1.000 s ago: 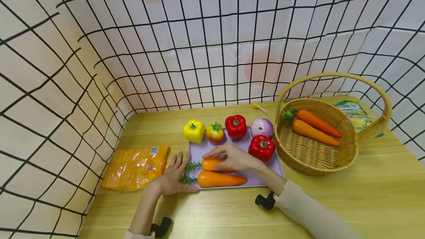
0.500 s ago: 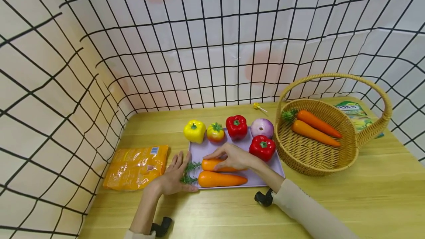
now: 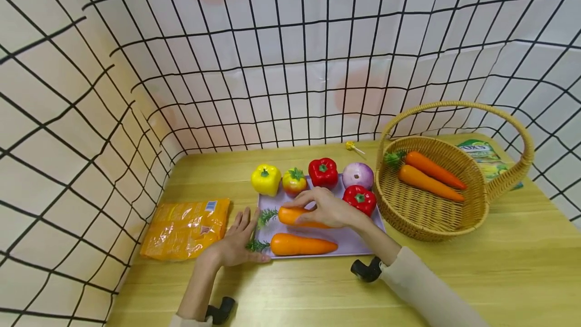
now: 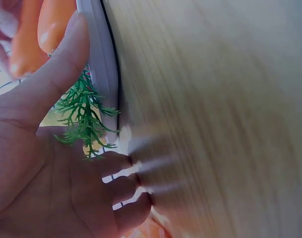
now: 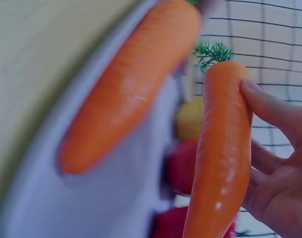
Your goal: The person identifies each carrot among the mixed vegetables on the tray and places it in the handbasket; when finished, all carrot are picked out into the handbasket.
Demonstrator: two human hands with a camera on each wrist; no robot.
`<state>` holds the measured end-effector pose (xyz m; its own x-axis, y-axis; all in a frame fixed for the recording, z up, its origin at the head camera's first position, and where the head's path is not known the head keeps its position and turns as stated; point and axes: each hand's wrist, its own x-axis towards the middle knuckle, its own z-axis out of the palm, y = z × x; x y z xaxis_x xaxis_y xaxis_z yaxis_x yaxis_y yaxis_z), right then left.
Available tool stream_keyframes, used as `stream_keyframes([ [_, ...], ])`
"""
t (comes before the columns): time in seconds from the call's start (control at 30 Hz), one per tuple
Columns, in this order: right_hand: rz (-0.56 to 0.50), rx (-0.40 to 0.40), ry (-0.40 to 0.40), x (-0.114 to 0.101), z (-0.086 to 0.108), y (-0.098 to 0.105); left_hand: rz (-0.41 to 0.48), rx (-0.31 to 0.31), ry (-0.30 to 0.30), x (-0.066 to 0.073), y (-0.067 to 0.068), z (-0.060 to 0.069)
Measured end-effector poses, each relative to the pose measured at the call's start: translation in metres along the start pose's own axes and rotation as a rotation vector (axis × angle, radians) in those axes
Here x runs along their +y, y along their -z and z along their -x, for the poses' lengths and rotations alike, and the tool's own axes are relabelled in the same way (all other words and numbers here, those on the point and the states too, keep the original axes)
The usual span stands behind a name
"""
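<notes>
My right hand point(image 3: 329, 208) grips an orange carrot point(image 5: 222, 148) with green leaves, thumb on one side and fingers on the other, over the pale purple tray point(image 3: 354, 243). A second carrot point(image 3: 301, 244) lies along the tray's front edge. My left hand point(image 3: 236, 241) rests with fingers spread at the tray's left end; its thumb touches the tray rim and the second carrot's leaves point(image 4: 84, 111) lie beside the palm. Along the tray's back sit a yellow pepper point(image 3: 266, 179), a yellow-red tomato point(image 3: 294, 181), a red pepper point(image 3: 323, 173), a purple onion point(image 3: 358, 176) and another red pepper point(image 3: 360, 200).
A wicker basket point(image 3: 433, 221) with a tall handle stands to the right, holding two carrots point(image 3: 431, 183). Behind it lies a green packet point(image 3: 487, 158). An orange packet point(image 3: 186, 229) lies at the left, a yellow lollipop point(image 3: 354, 147) at the back. Grid-patterned cloth point(image 3: 290, 64) encloses the table.
My right hand has lifted the carrot and moved it slightly back and right, away from the front carrot. The left hand stays in place.
</notes>
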<state>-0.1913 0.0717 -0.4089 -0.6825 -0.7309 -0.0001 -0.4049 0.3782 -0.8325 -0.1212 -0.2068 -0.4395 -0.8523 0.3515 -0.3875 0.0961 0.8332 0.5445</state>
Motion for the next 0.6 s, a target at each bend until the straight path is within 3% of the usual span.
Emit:
stream_keyframes([
  [0.3,0.022,0.123,0.038,-0.022,0.039,0.047,0.012,0.006,-0.010,0.003,0.000,0.000],
  [0.6,0.130,0.247,-0.090,-0.022,0.092,0.108,-0.014,0.003,0.026,0.009,0.002,0.003],
])
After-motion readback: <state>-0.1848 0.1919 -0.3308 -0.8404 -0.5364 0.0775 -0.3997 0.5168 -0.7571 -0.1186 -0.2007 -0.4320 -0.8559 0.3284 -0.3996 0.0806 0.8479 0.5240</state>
